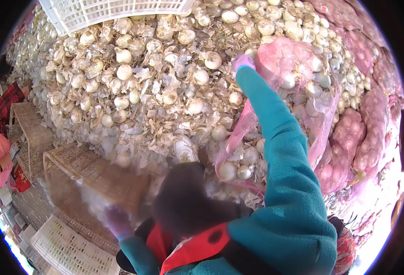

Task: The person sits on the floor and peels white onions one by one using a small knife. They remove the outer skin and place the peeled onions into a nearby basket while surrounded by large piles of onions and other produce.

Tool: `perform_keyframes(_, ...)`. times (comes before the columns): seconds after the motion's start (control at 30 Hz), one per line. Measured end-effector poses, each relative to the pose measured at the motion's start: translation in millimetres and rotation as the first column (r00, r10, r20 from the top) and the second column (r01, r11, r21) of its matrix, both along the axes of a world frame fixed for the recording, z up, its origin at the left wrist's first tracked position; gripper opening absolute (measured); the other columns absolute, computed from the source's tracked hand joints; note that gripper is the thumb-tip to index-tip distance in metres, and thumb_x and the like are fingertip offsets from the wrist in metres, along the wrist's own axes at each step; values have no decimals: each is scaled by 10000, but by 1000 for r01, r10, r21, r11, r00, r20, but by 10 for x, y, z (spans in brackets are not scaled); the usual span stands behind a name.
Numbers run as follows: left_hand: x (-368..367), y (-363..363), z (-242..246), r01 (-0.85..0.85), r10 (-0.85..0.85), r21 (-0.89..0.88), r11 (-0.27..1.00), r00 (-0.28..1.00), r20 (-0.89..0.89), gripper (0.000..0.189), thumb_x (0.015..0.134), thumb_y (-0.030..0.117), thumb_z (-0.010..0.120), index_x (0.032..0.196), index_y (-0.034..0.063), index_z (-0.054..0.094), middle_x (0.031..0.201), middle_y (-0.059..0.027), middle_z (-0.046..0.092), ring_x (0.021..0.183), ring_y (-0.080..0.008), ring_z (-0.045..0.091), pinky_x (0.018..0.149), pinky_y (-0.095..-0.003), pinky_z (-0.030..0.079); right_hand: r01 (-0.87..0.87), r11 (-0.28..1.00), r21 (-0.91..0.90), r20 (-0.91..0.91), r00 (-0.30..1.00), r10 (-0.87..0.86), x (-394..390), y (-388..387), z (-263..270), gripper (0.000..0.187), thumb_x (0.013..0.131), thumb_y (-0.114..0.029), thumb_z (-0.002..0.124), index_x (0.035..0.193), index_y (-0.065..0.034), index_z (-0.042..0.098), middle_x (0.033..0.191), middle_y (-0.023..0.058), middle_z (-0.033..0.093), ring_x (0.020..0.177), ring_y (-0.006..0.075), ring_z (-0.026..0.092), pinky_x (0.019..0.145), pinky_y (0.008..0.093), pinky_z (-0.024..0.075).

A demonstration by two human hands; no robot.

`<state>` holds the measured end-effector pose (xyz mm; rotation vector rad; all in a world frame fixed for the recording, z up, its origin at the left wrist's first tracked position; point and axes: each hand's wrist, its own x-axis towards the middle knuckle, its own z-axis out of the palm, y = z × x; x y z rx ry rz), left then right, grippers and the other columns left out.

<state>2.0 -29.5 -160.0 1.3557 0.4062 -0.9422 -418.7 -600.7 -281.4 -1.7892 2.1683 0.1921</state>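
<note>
My right hand (244, 62), in a light purple glove, reaches out over the heap of white onions (201, 77), beside the pink mesh bag (284, 51). Whether its fingers grip an onion or the mesh cannot be made out. The bag lies loosely around several onions, its mouth near my body, to the right of my lap. At the lower left, my left hand (117, 218), gloved too and blurred, is beside a brown plastic crate (95, 172) lying on its side. Pale blurred skins show just beyond that hand; its grip is unclear.
A white plastic crate (119, 13) rests on the heap at the far side. Filled pink mesh bags (346, 147) line the right. Another brown crate (33, 137) and a person's plaid sleeve (6, 103) are at the left. A white crate (75, 247) stands at the lower left.
</note>
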Motion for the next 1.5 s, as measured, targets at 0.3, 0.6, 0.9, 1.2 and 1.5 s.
perform_keyframes(0.3,152,18,40,71,-84,-121,990,991,-105,218,960,261,440,1031,94,559,914,-41,568,784,-175,534,673,-300,467,109,939,326,-303,953,-6,-376,-1070,-536,355,828,-243,642,1133,-62,638,1165,82,631,1088,221,594,852,383,513)
perform_keyframes(0.6,-119,-188,107,-6,-30,200,980,984,177,207,930,307,558,922,101,578,819,-43,614,617,-141,522,489,-252,424,211,932,294,-293,948,-123,-177,-708,-230,507,775,-290,710,1227,-92,591,1282,60,570,1188,193,530,948,352,459)
perform_keyframes(0.9,-102,-156,124,17,-40,119,993,981,192,193,918,284,581,951,94,579,845,-46,597,660,-147,540,549,-257,443,81,955,285,-91,994,-57,-182,-658,-59,667,656,-383,803,1184,-22,612,1166,147,632,1070,269,611,926,351,474)
perform_keyframes(1.2,-270,-229,392,98,-97,4,995,982,159,192,928,298,562,927,106,569,839,-31,586,651,-123,528,560,-249,433,21,965,260,310,945,-105,6,-5,-248,761,589,-462,849,1124,25,612,1096,190,650,1036,277,620,896,384,477)
perform_keyframes(1.5,-374,-557,503,179,-229,179,967,921,316,173,900,217,591,997,74,582,883,-40,614,706,-112,567,588,-237,454,233,878,418,751,455,-478,244,884,-326,646,659,-494,807,1059,-27,608,832,52,610,592,125,558,534,278,450)
